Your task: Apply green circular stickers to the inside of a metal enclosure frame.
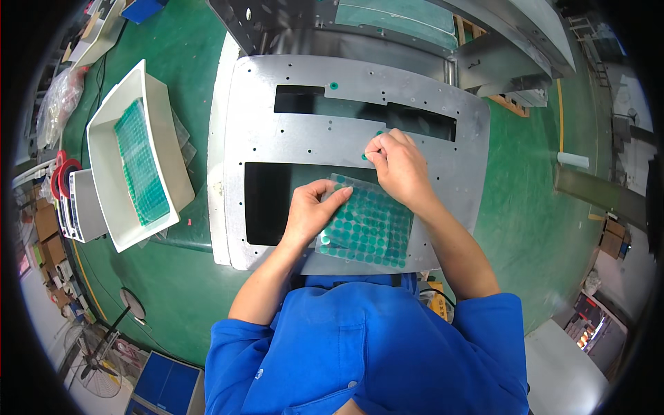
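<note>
My left hand (315,210) pinches the upper left corner of a clear sheet of round green stickers (366,225) between thumb and fingers. The sheet lies tilted over the near part of a grey metal panel (277,142) with rectangular cutouts. Beyond it, my right hand (398,164) is closed in a pinch on a small green sticker (364,157), just above the strip of metal between the cutouts. Another green sticker (333,86) is stuck on the panel's far part. Small dark holes dot the metal around the cutouts.
To the left stands a cream plastic bin (183,190) holding more green sticker sheets (142,162). Upright metal sheeting (277,28) rises at the panel's far edge. A standing fan (93,360) is at the lower left, above the green floor (173,290).
</note>
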`<state>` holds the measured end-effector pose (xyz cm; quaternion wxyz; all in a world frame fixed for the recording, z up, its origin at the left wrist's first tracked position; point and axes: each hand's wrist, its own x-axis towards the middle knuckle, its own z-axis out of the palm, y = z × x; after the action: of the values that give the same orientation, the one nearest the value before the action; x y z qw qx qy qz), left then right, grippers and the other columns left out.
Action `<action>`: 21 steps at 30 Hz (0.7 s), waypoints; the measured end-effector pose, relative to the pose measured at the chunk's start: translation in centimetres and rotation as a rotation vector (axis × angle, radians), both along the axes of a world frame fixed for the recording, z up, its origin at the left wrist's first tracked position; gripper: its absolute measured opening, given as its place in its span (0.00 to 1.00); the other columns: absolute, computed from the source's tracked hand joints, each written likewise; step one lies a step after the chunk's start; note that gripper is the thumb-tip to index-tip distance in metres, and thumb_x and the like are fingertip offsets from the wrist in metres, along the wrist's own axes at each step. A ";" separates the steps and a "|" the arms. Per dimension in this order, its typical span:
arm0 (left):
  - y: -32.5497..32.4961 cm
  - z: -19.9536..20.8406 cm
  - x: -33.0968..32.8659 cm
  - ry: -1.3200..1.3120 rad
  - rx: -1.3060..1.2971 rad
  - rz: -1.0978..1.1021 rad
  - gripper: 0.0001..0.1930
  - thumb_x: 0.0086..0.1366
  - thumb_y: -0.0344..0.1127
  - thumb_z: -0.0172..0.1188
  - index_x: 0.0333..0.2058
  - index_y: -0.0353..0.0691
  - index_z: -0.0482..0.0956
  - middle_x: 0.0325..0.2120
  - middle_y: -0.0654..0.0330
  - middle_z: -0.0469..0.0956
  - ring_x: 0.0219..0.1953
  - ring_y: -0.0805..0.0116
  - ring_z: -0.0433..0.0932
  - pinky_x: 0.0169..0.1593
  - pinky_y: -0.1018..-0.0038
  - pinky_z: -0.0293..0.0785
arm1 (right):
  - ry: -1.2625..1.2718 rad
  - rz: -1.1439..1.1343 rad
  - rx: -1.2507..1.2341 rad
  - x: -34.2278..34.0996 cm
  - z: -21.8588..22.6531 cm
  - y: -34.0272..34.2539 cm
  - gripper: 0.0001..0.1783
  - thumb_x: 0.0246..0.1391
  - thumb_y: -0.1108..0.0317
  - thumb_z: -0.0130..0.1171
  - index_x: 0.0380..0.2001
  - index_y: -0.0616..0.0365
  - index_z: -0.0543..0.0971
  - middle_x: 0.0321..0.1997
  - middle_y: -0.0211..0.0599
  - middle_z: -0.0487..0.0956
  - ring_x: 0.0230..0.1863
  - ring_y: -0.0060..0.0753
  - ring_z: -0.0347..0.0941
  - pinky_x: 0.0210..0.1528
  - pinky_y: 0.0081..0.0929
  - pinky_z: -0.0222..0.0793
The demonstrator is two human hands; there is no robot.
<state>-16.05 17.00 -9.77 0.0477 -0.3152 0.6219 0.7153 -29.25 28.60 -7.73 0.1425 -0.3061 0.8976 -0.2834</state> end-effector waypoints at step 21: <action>1.4 10.7 7.1 0.158 -0.210 0.007 0.03 0.53 0.28 0.60 0.26 0.34 0.77 0.20 0.67 0.73 0.22 0.84 0.67 0.23 0.86 0.61 | -0.721 0.555 -0.429 4.0 8.7 0.8 0.08 0.45 0.75 0.57 0.32 0.60 0.76 0.31 0.31 0.76 0.33 0.17 0.68 0.33 0.14 0.63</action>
<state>-9.00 18.44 0.89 -0.0371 -0.2630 0.6940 0.6692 -25.24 29.44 0.97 0.4475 -0.4382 0.5976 -0.5006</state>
